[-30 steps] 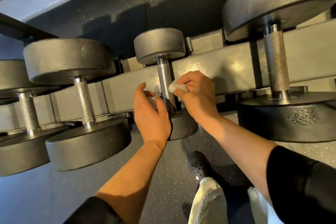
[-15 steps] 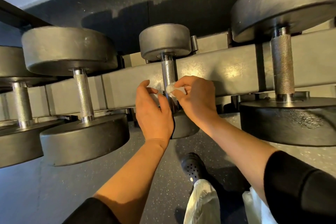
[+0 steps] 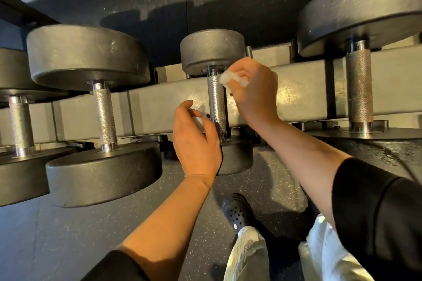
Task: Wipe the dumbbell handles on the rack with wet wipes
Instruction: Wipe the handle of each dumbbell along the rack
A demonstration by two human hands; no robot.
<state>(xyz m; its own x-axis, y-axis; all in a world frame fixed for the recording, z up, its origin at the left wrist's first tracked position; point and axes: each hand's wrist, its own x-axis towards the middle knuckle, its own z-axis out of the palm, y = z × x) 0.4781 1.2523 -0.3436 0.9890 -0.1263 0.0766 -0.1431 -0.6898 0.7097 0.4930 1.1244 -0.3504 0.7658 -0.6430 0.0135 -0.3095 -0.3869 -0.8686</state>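
A small dumbbell lies across the grey rack beam [image 3: 159, 107], its knurled steel handle [image 3: 215, 98] in the middle of the view. My right hand [image 3: 253, 91] pinches a crumpled white wet wipe [image 3: 233, 80] against the upper end of that handle, just under the far weight head [image 3: 212, 50]. My left hand [image 3: 196, 141] hovers by the lower part of the handle with loosely curled fingers, the thumb close to the steel, holding nothing. The near weight head [image 3: 237, 157] is partly hidden behind my left hand.
Larger dumbbells flank the small one: one to the left with handle [image 3: 105, 116], another at far left [image 3: 20, 128], a big one to the right with handle [image 3: 359, 86]. Below is speckled rubber floor [image 3: 68, 235], my black clog [image 3: 238, 212] and light trousers.
My right hand has slid the wipe up the handle from its lower part to the top end. My left hand has stayed low beside the handle.
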